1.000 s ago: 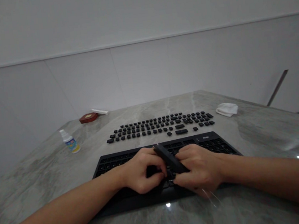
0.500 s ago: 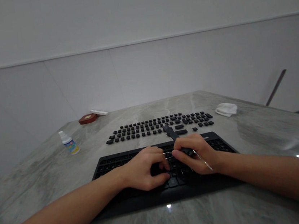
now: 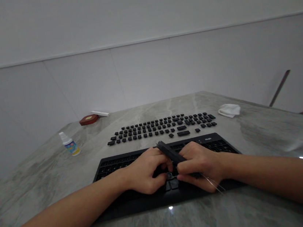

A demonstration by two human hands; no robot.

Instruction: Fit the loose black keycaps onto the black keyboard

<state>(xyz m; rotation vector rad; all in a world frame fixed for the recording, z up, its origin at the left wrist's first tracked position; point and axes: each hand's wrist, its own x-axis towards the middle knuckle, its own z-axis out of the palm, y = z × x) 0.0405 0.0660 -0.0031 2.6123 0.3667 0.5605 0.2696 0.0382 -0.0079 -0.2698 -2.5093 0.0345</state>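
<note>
A black keyboard [image 3: 140,203] lies in front of me, with part of its key field covered by my hands. My left hand [image 3: 150,169] rests over its middle, fingers bent and a gap between thumb and forefinger. The thumb tip is beside a small key [image 3: 169,175]. In my right hand [image 3: 199,163] is a black-handled keycap puller [image 3: 171,151], its handle slanting up to the left. Thin wires stick out behind the hand, and another bit of wire shows at the small key. Whether that wire has hooked the key I cannot tell.
Rows of loose black keycaps [image 3: 145,131] lie behind the keyboard on the grey marbled table [image 3: 267,139]. A spray bottle [image 3: 71,145] stands left. Farther back are a reddish-brown case [image 3: 88,120] and a white strip [image 3: 100,113]. A white cloth [image 3: 229,110] lies right.
My right hand has moved down and slightly nearer to me, tilting the puller's handle leftward. Its wire has dropped from near the left forefinger to the key by the left thumb, which has drawn back slightly.
</note>
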